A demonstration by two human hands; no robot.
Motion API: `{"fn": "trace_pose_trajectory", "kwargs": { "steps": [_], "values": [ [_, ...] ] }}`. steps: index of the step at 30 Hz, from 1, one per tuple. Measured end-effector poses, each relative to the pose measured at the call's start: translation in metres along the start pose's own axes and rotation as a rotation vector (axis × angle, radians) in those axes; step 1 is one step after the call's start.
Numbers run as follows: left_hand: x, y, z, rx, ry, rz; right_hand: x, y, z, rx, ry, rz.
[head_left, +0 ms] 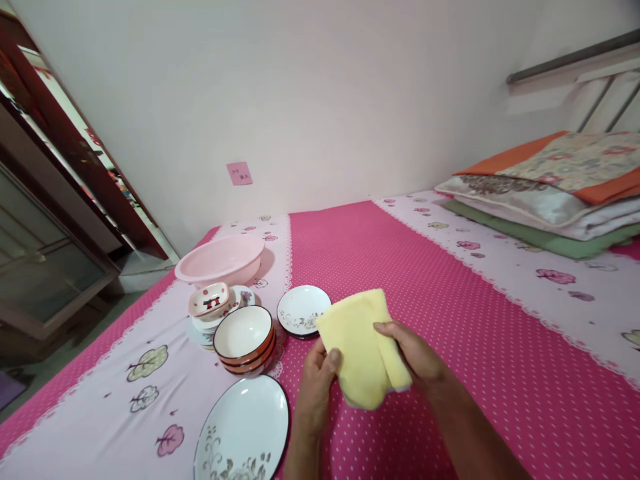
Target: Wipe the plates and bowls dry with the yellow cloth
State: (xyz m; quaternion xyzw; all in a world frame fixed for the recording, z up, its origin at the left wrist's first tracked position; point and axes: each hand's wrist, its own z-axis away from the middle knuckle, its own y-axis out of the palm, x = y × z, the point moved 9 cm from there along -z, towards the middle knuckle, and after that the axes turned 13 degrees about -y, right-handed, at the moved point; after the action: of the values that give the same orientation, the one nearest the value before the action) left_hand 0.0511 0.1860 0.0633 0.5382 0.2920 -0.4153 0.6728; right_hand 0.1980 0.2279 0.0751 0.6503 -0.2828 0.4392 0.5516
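Observation:
Both my hands hold a folded pale yellow cloth [361,340] above the pink dotted bedspread [450,347]. My left hand [316,380] pinches its lower left edge with the thumb on top. My right hand [417,357] wraps its fingers over the cloth's right side. Just left of the cloth lies a small white floral plate [300,311]. A larger white plate with a dark rim [245,430] sits in front of my left forearm. Stacked brown-rimmed bowls [245,337] stand between the two plates.
A pink plastic basin [220,259] sits at the back left, with a small dotted dish [209,299] on stacked saucers before it. Folded quilts and a pillow [550,187] lie at the far right. A dark wooden cabinet [50,220] stands left of the bed.

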Motion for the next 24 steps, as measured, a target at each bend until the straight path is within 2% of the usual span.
{"fn": "trace_pose_trajectory", "kwargs": {
  "steps": [3, 5, 8, 11, 14, 19, 22, 24],
  "values": [
    [-0.002, 0.0, 0.003, 0.025, 0.027, 0.032, 0.002, 0.006, 0.0, 0.068, -0.041, 0.075],
    [-0.006, -0.009, 0.006, -0.034, 0.054, 0.131, 0.009, 0.01, -0.001, 0.107, -0.109, 0.161],
    [-0.012, -0.015, 0.012, -0.106, 0.094, 0.229, 0.022, 0.005, -0.002, 0.046, -0.205, 0.331],
    [-0.013, -0.006, 0.015, -0.043, 0.138, 0.255, 0.027, 0.003, 0.002, -0.009, -0.246, 0.403],
    [-0.002, 0.003, 0.015, 0.023, 0.102, 0.277, 0.028, 0.004, 0.009, -0.011, -0.239, 0.409],
    [0.012, 0.003, 0.028, 0.038, 0.017, 0.295, 0.03, 0.011, 0.028, 0.021, -0.187, 0.306],
    [0.017, 0.005, 0.047, 0.1, -0.062, 0.243, 0.015, 0.019, 0.049, 0.086, -0.078, 0.212],
    [0.025, 0.009, 0.063, 0.17, -0.117, 0.185, 0.0, 0.019, 0.067, 0.082, -0.014, 0.161]
  ]
}}
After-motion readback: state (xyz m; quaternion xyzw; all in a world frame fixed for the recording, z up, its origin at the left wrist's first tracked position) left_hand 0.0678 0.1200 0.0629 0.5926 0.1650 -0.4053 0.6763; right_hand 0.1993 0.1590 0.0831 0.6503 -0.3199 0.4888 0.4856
